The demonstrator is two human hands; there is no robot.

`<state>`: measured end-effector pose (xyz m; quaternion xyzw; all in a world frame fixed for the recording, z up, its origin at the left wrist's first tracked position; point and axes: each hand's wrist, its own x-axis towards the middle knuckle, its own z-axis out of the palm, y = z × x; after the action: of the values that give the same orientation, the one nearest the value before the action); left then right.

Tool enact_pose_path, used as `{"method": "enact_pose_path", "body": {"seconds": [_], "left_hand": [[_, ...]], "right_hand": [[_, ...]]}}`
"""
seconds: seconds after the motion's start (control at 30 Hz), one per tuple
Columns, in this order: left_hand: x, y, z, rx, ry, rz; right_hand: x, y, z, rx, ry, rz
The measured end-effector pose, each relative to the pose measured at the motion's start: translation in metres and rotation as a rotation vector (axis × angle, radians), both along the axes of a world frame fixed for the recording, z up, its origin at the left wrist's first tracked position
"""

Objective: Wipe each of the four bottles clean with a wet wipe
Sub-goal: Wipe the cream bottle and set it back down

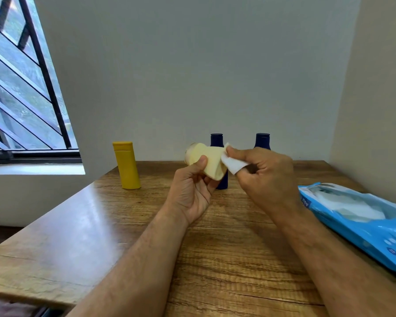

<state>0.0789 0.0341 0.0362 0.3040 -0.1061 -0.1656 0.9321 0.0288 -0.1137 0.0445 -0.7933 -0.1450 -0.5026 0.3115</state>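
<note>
We are holding a pale yellow bottle (207, 160) up above the wooden table (128, 227), tilted so its cap end is pointing up and to the left. Our left hand (193, 191) is gripping it from below, the thumb pressing on its near face and the fingers curling around its lower end. Our right hand (264, 177) is pinching a folded white wet wipe (232, 162) between thumb and fingers and pressing it against the right side of that bottle.

Three more bottles are standing upright near the wall. A mustard-yellow bottle (126, 165) is standing to the left, well apart from our hands. A dark blue bottle (217, 140) is showing just behind the held one, partly hidden by it. A second dark blue bottle (263, 140) is rising behind our right hand.

A light blue wet wipe pack (361, 223) is lying open on the table's right edge, white wipes showing in its opening.
</note>
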Motion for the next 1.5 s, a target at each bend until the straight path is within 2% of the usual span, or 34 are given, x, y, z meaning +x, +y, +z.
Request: {"method": "enact_pose_path", "body": {"seconds": [0.17,0.23,0.37,0.43,0.63,0.83,1.03,1.13,1.27,1.4,1.5], "left_hand": [[0.008,0.004,-0.003,-0.054,-0.016,0.025],[0.011,0.005,-0.005,-0.054,-0.011,0.016],[0.009,0.003,-0.005,-0.055,-0.014,-0.017],[0.008,0.002,-0.004,-0.051,-0.027,-0.039],[0.011,0.005,-0.006,-0.065,-0.025,0.0],[0.016,0.004,-0.009,-0.064,-0.047,-0.027],[0.023,0.004,-0.008,-0.122,-0.09,-0.082],[0.023,0.002,-0.009,-0.103,-0.048,-0.047],[0.025,0.004,-0.013,-0.121,-0.074,-0.129],[0.022,0.006,-0.011,-0.083,0.01,-0.107],[0.022,0.007,-0.012,-0.093,0.023,-0.099]], "right_hand": [[-0.001,0.005,-0.004,-0.138,0.266,0.147],[-0.001,0.006,-0.004,-0.197,0.244,0.149],[-0.002,0.004,-0.001,-0.027,0.064,0.125],[-0.001,0.004,0.0,-0.017,0.009,0.079],[-0.001,0.001,-0.007,-0.177,0.198,0.098],[-0.001,0.004,-0.003,-0.023,-0.003,0.04],[0.002,0.005,-0.007,-0.245,0.32,0.099],[0.001,0.006,-0.006,-0.256,0.252,0.095],[-0.002,0.006,-0.004,-0.187,0.092,0.105],[0.0,0.004,-0.006,-0.249,0.245,0.08],[0.0,0.003,-0.006,-0.22,0.268,0.079]]}}
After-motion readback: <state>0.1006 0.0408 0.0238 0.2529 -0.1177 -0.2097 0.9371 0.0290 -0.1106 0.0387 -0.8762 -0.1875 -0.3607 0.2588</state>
